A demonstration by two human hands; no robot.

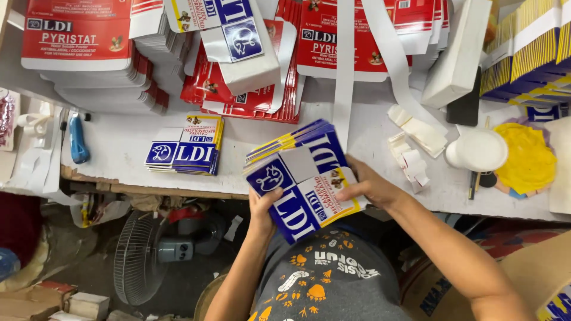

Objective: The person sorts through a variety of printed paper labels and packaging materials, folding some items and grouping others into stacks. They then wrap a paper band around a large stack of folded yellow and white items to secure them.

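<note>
Both hands grasp a fanned stack of flat blue, white and yellow cardboard cartons point(303, 178) above the near edge of the white table point(238, 128): left hand point(262, 208) underneath, right hand point(369, 185) on its right side. A smaller matching pile point(187, 151) lies left.

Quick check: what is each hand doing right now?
Left hand: closed on the near edge of the stack of flat blue cartons.
Right hand: gripping the same stack from its right side.

Bare tabletop point(238, 139) between carton stacks point(187, 153)
</note>
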